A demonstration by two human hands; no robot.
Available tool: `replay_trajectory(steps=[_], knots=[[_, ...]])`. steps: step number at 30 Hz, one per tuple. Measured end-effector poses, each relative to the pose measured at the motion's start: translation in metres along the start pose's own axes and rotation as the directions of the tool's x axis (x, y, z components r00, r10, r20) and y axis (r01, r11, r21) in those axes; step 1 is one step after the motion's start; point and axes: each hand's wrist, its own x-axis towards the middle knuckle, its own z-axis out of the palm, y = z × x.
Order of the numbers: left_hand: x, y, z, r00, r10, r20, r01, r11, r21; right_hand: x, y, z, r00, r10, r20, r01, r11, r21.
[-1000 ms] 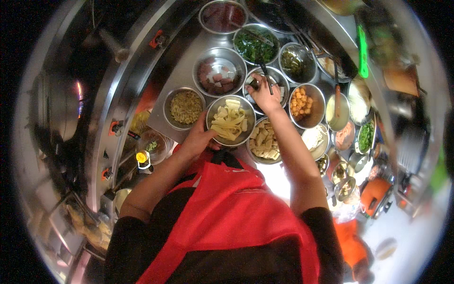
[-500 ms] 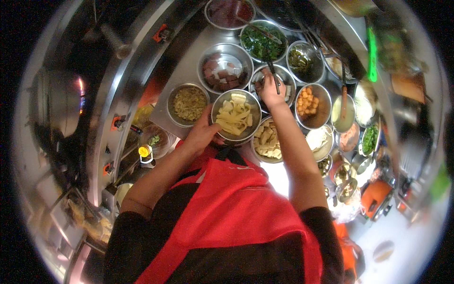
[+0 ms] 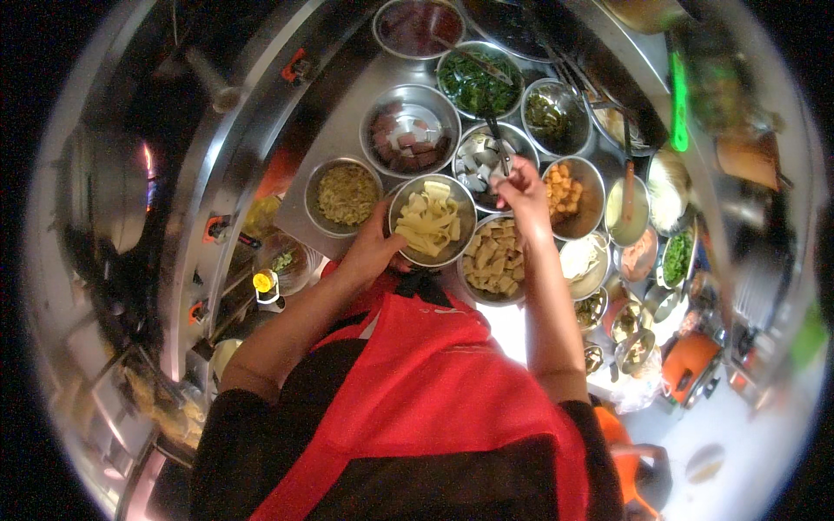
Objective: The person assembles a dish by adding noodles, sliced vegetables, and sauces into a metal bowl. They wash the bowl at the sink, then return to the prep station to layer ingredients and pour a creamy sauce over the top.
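My left hand grips the side of a steel bowl, thumb over the rim. Flat, pale yellow strips fill that bowl. Above a steel bowl of greyish-white chunks, my right hand has its fingers curled together near the bowl's right rim. What the fingertips hold, if anything, is too small to make out. A dark-handled utensil reaches across this bowl's far rim, just beyond my fingers. Beside my right wrist lie tan cut pieces in one bowl and orange balls in another.
Further bowls crowd the steel counter: dark red-brown pieces, leafy greens, and a shredded brownish food at left. Smaller containers, one with chopped greens, stand right. A flame burns far left. An orange object sits lower right.
My right hand has drawn back toward me and slightly right, uncovering the greyish-white chunks. The left hand keeps its grip on the bowl of yellow strips.
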Motion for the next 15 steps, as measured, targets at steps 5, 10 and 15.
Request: replay_trajectory(steps=[5, 10, 15], knots=[[0.005, -0.013, 0.003, 1.0, 0.012, 0.002, -0.012, 1.0, -0.002, -0.056, -0.018, 0.015, 0.965, -0.096, 0.246, 0.122, 0.988, -0.093], [0.005, -0.016, 0.005, 0.999, 0.031, 0.038, -0.028, 0.995, -0.091, -0.016, 0.011, 0.004, 0.964, -0.263, 0.046, 0.252, 0.841, -0.479], [0.001, -0.007, 0.005, 0.999, 0.0, 0.035, 0.002, 0.997, -0.077, 0.027, 0.034, 0.024, 0.977, -0.102, 0.185, 0.202, 0.208, -0.957]])
